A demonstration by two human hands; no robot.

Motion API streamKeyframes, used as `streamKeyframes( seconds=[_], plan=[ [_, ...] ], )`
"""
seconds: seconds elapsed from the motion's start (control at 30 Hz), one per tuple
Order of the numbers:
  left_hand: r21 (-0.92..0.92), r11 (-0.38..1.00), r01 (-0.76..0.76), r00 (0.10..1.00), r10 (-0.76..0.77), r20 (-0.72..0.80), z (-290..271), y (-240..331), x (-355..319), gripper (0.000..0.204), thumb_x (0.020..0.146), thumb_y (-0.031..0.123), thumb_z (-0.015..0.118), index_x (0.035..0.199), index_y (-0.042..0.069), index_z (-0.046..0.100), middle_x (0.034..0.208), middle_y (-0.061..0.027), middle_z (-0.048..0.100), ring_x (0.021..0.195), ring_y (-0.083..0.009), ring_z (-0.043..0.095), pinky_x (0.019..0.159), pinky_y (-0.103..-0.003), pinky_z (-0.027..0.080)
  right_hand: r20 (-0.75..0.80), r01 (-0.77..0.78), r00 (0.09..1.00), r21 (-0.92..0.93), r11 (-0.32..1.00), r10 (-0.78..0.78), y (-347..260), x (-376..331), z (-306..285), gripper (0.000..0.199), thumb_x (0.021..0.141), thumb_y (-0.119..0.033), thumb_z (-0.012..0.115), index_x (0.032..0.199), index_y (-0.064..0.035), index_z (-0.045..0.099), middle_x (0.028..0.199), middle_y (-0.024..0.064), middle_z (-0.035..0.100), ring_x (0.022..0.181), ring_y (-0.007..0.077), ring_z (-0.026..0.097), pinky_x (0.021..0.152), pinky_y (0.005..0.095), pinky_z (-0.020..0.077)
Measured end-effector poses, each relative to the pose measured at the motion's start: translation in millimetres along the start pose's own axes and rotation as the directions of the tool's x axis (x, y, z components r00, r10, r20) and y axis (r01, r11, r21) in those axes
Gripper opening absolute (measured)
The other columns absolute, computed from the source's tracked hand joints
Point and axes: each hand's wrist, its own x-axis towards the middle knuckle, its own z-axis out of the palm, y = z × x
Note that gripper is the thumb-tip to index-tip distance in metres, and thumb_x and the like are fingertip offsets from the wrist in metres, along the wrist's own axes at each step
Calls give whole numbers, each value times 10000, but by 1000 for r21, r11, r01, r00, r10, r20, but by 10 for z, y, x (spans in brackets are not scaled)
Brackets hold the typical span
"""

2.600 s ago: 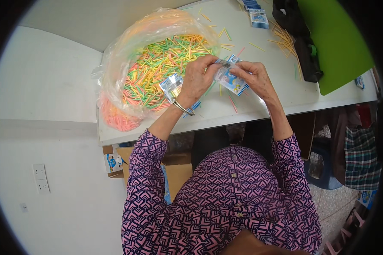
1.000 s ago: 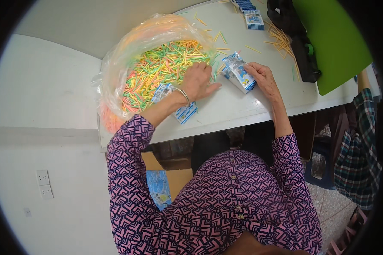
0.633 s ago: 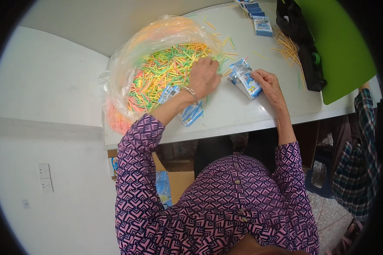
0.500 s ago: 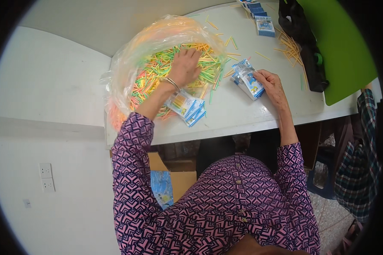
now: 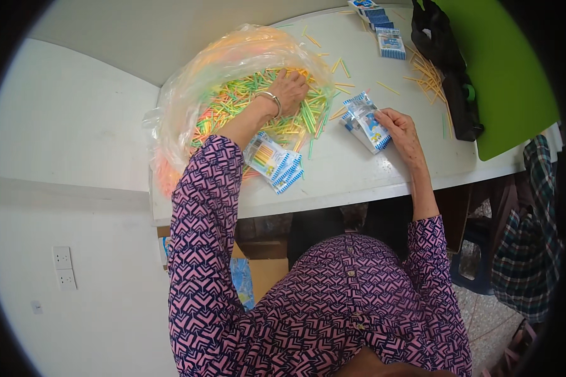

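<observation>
A clear plastic bag point(image 5: 195, 81) lies open on the white table point(image 5: 358, 176), full of thin colourful sticks point(image 5: 233, 103) in green, yellow and orange. My left hand point(image 5: 289, 91) is down in the pile, fingers closed over some sticks; a bangle sits on that wrist. My right hand point(image 5: 399, 129) holds a small blue-and-white packet point(image 5: 368, 122) by its end, just above the table. A stack of filled blue-and-white packets point(image 5: 273, 163) lies beside my left forearm.
More blue-and-white packets point(image 5: 383, 31) lie at the far edge. Loose yellow sticks point(image 5: 431, 75) are scattered near a black bag point(image 5: 449, 69) and a green board point(image 5: 503, 75). Cardboard boxes point(image 5: 258, 270) sit under the table. A person in a checked garment point(image 5: 528, 232) is at the right.
My left hand left the packet held by both hands and reached left and farther into the bag of sticks. My right hand keeps the packet near the same spot.
</observation>
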Motion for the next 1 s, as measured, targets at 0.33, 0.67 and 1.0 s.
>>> streamKeyframes(
  seconds=[0.33,0.67,1.0],
  plan=[
    [-224,946,234,957,-265,-122,123,114,-75,168,786,119,506,932,37,511,955,-127,549,961,-282,496,821,-416,348,17,9,1000,19,1000,-9,-23,-10,-14,251,893,-244,580,851,-6,646,683,-60,514,645,12,420,584,168,331],
    [-974,176,142,742,-670,-13,-84,13,-407,247,937,237,439,961,-3,494,898,-135,611,865,-249,605,753,-354,454,8,5,1000,-1,1000,-5,-89,-36,42,236,895,-229,576,842,-11,646,683,-67,513,637,10,417,572,172,330],
    [-386,-836,-390,840,-495,222,-441,417,-279,196,915,131,490,951,-56,535,902,-184,603,853,-276,618,803,-403,520,-243,125,968,696,707,68,-314,278,1119,226,928,-186,531,938,25,613,811,24,614,706,70,525,649,228,430]
  ],
)
